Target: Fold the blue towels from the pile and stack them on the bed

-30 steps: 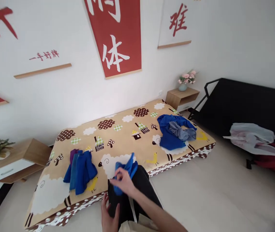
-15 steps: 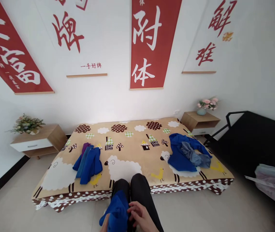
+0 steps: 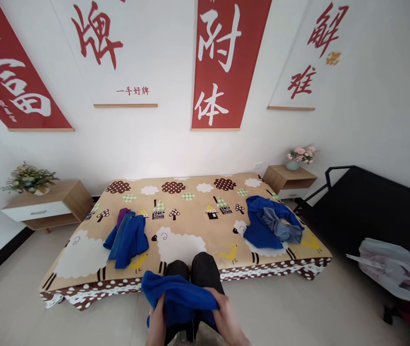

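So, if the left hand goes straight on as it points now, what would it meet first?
The blue cloth that the left hand holds is directly ahead. Beyond it, the next thing is probably the left knee or the bed's dotted edging; depth is unclear here.

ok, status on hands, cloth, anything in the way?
Left hand and right hand holding blue cloth. Cloth creased, over dark-trousered legs. No obstruction visible.
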Demonstrator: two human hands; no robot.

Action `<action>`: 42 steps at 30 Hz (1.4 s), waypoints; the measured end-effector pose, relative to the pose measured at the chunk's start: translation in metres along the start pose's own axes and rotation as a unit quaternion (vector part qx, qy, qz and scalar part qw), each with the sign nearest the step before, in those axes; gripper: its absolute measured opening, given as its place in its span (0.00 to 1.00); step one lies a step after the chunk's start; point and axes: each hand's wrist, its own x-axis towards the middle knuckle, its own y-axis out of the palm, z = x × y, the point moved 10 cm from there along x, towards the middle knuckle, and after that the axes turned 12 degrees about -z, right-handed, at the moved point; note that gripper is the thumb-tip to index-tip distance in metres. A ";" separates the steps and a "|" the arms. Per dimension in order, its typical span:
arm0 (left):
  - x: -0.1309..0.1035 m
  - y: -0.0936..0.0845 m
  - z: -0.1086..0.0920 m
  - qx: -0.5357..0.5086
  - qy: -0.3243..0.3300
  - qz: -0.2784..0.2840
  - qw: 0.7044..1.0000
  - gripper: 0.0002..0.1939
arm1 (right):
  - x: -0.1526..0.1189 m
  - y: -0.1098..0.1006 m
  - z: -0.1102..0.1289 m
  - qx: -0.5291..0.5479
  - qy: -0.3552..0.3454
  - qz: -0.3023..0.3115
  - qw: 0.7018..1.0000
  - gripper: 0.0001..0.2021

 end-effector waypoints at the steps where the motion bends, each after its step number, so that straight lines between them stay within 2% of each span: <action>1: 0.003 0.000 -0.003 0.017 0.018 0.015 1.000 0.33 | 0.004 -0.020 0.003 -0.009 -0.006 -0.047 0.999 0.19; 2: 0.004 0.003 -0.008 0.048 0.049 0.036 0.997 0.34 | 0.007 -0.040 0.007 -0.016 -0.012 -0.097 0.995 0.19; 4: -0.004 0.012 -0.024 0.127 0.156 0.055 0.978 0.38 | 0.010 -0.077 0.015 -0.028 -0.018 -0.181 0.983 0.17; 6: -0.029 0.025 -0.047 0.185 0.298 0.037 0.936 0.40 | 0.011 -0.100 0.024 -0.035 -0.009 -0.222 0.974 0.15; 8: -0.071 0.046 -0.067 0.208 0.444 0.041 0.871 0.39 | 0.010 -0.109 0.032 -0.041 0.002 -0.224 0.974 0.14; 10: -0.122 0.077 -0.074 0.199 0.557 0.111 0.798 0.35 | 0.007 -0.108 0.040 -0.060 -0.002 -0.207 0.977 0.13; 11: -0.144 0.091 -0.074 0.186 0.589 0.153 0.772 0.32 | 0.004 -0.104 0.043 -0.076 -0.007 -0.194 0.978 0.13; 12: -0.161 0.103 -0.073 0.168 0.603 0.189 0.757 0.28 | 0.000 -0.100 0.044 -0.094 -0.011 -0.182 0.979 0.13; 14: -0.178 0.119 -0.070 0.136 0.590 0.229 0.762 0.22 | -0.007 -0.093 0.045 -0.124 -0.012 -0.169 0.978 0.12; 17: -0.173 0.133 -0.064 0.123 0.541 0.235 0.798 0.20 | -0.016 -0.098 0.042 -0.147 -0.007 -0.177 0.973 0.12; 19: -0.159 0.135 -0.059 0.141 0.525 0.230 0.807 0.19 | -0.019 -0.111 0.040 -0.161 -0.008 -0.194 0.968 0.13; 22: -0.126 0.128 -0.053 0.200 0.521 0.199 0.806 0.20 | -0.022 -0.145 0.036 -0.187 -0.007 -0.259 0.948 0.15; 25: -0.083 0.110 -0.040 0.287 0.492 0.153 0.808 0.22 | -0.024 -0.172 0.031 -0.217 -0.013 -0.315 0.924 0.16; 27: -0.062 0.098 -0.028 0.339 0.462 0.148 0.806 0.20 | -0.023 -0.177 0.026 -0.238 -0.022 -0.311 0.920 0.17; 29: -0.053 0.088 -0.021 0.372 0.450 0.151 0.797 0.18 | -0.023 -0.180 0.021 -0.258 -0.026 -0.303 0.917 0.18; 31: -0.053 0.079 -0.028 0.384 0.475 0.134 0.781 0.17 | -0.025 -0.184 0.018 -0.274 -0.027 -0.310 0.910 0.19; 34: -0.062 0.067 -0.066 0.356 0.552 0.066 0.751 0.19 | -0.029 -0.190 0.023 -0.286 -0.039 -0.333 0.898 0.20; 37: -0.066 0.054 -0.122 0.309 0.610 -0.019 0.730 0.18 | -0.031 -0.191 0.037 -0.285 -0.064 -0.359 0.887 0.20; 40: -0.061 0.035 -0.177 0.270 0.627 -0.113 0.722 0.11 | -0.027 -0.191 0.052 -0.283 -0.095 -0.379 0.876 0.19; 42: -0.054 0.022 -0.200 0.249 0.623 -0.151 0.726 0.10 | -0.023 -0.192 0.059 -0.286 -0.107 -0.388 0.870 0.19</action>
